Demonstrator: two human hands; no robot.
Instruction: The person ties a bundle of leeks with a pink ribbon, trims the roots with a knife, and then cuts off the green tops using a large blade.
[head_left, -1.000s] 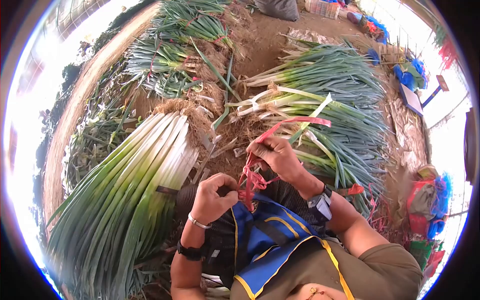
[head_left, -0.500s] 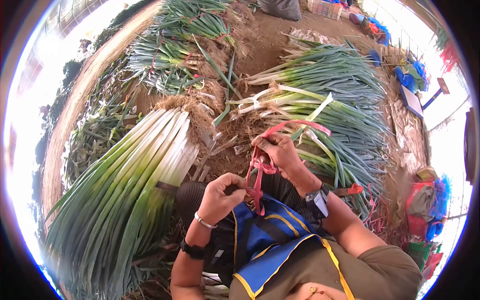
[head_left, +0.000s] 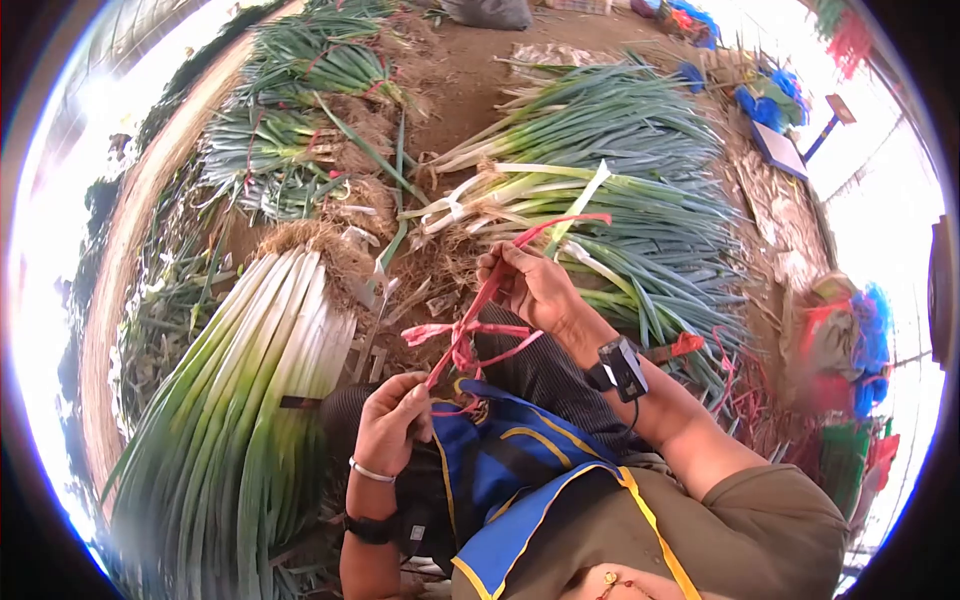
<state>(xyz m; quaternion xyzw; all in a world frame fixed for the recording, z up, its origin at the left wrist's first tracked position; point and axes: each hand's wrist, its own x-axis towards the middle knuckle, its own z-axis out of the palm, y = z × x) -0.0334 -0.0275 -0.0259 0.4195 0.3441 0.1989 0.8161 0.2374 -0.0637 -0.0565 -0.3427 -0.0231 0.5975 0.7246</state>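
A red plastic tie strip (head_left: 463,335) stretches at a slant between my hands, with a knot and loose loops midway. My left hand (head_left: 393,422) pinches its lower end above my lap. Higher up and to the right, my right hand (head_left: 532,290) is closed on the upper part, and a free tail sticks out beyond its fingers. Beside my left hand lies a large bundle of leeks or big green onions (head_left: 245,370), roots away from me, with a dark band (head_left: 300,402) across it. To the right of my right hand are loose green onions (head_left: 650,220).
Tied bunches of green onions (head_left: 265,140) lie at the far left. A dark sack (head_left: 487,12) stands at the back on the dirt floor. Along the right are a blue-edged board (head_left: 780,150), blue netting (head_left: 872,330) and scattered red strips (head_left: 735,370).
My hands have moved apart, and the red strip between them is drawn out straighter, its knot and loops now spread. The whole view has shifted, so the surroundings appear further left.
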